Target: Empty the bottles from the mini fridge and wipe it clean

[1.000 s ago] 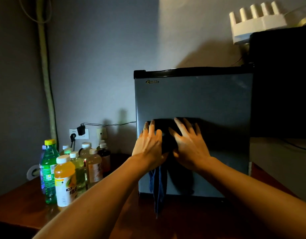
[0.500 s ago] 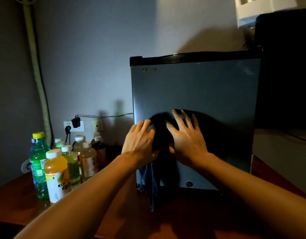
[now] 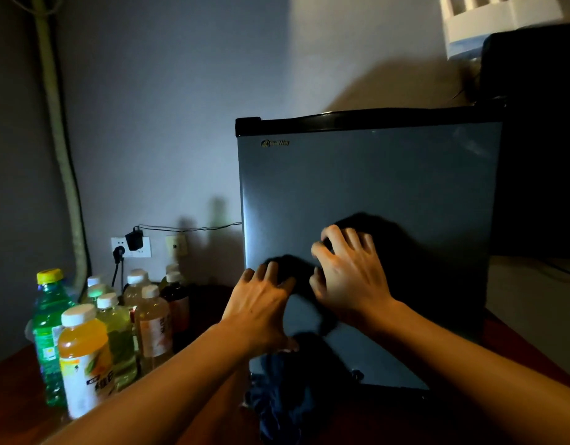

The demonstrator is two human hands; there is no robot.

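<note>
The grey mini fridge (image 3: 367,175) stands on the wooden table (image 3: 7,377) with its door closed. Both my hands press a dark blue cloth (image 3: 279,396) against the lower part of the door. My left hand (image 3: 261,303) lies flat on the cloth, fingers spread, and the loose end of the cloth hangs down below its wrist. My right hand (image 3: 348,274) is just right of it and slightly higher, fingers curled on the dark cloth. Several bottles (image 3: 139,316) stand on the table left of the fridge, with an orange juice bottle (image 3: 83,358) and a green bottle (image 3: 49,332) at the front.
A wall socket (image 3: 131,247) with a plugged charger and cable sits behind the bottles. A pale pipe (image 3: 60,149) runs down the left wall. A large black object (image 3: 540,139) stands to the right of the fridge, with a white device (image 3: 502,17) above it.
Both hands have slid the cloth a little down the fridge door, the left more than the right. The right fingers have curled.
</note>
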